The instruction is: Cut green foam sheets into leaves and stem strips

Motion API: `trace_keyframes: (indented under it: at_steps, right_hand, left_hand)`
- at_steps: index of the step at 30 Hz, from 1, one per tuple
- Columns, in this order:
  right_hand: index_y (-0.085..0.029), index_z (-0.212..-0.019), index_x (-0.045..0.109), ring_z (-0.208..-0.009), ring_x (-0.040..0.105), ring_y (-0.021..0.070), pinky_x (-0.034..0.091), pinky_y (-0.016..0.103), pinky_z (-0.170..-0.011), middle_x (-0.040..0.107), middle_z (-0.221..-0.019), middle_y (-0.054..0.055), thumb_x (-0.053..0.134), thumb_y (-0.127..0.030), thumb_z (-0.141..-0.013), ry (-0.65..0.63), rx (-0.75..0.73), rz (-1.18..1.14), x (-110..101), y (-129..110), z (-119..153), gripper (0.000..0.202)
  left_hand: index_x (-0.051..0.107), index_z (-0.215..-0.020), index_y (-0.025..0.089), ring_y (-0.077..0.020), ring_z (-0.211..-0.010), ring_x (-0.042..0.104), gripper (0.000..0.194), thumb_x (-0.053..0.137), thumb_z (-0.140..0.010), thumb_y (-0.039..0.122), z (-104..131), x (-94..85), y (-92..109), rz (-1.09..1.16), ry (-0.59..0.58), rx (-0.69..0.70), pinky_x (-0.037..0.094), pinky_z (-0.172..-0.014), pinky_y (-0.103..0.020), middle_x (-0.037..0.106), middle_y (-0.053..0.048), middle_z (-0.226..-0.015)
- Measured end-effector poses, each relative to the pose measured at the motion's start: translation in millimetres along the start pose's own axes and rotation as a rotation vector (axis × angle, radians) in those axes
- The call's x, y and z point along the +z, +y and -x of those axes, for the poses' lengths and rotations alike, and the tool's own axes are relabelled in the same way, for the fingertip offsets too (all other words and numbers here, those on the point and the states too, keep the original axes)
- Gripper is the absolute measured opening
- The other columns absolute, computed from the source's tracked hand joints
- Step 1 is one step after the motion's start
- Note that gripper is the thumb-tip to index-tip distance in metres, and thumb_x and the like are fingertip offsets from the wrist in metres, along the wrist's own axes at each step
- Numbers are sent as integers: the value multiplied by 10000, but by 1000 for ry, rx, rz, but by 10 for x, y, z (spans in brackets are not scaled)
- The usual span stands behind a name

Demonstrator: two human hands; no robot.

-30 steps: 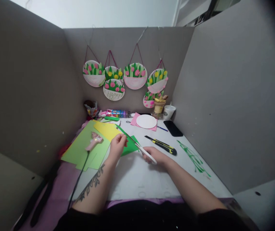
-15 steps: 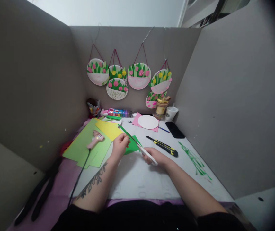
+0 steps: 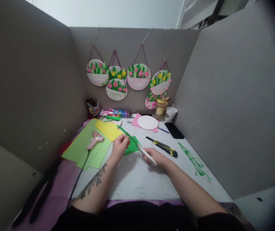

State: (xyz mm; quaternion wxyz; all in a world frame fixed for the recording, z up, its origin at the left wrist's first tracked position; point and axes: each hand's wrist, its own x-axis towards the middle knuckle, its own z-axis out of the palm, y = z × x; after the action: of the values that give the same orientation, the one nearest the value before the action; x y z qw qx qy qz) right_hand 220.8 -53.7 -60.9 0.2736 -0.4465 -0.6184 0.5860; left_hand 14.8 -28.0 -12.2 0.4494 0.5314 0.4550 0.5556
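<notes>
At the centre of the frame, the right-hand grip [image 3: 153,156] is closed around the handles of a pair of white-handled scissors [image 3: 149,157], while the left-hand grip [image 3: 120,145], just to its left, has its fingertips pinched together on a flat piece of deep green paper [image 3: 131,147]. The step in hand looks to be cutting this green paper, since the blades slant toward the upper left across it; whether they stand parted or together is too small to tell. The next move seems to call for a steady pinch on the left and a blade kept on its line, with fingers clear of the edge. The green paper lies mid-frame, between and behind the hands; it is plain and saturated in colour, partly hidden by the left hand, with a thin pointed end reaching toward the upper left. Beyond the hands, a black-and-yellow utility knife [image 3: 162,147] rests on the white tabletop [image 3: 139,183] right of centre, and a tangle of narrow green paper strips [image 3: 196,163] lies farther right. Left of centre, a pale pink glue gun [image 3: 95,140] sits on light green paper sheets [image 3: 77,150], beside a yellow paper sheet [image 3: 108,129].
</notes>
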Motion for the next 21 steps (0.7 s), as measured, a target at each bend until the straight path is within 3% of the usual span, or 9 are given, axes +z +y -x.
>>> trace_keyframes:
  at_steps: [7,21]
  right_hand:
    - [-177,-694,502,-457,419,67,315,179,-409,492,-549,-59,589,-209,-614,6,14,29,-5,-32,28,122]
    - [-178,-705,498,-489,411,66,331,176,-436,481,-574,-51,596,-231,-649,-15,-48,59,10,-74,35,125]
  left_hand:
    - [535,-655,183,-78,-456,436,180,578,-745,332,-31,-41,-6,15,82,17,352,-460,-197,531,45,-542]
    - [530,-635,183,-80,-458,408,181,562,-750,319,18,-2,-10,-22,-3,20,320,-462,-203,521,45,-538]
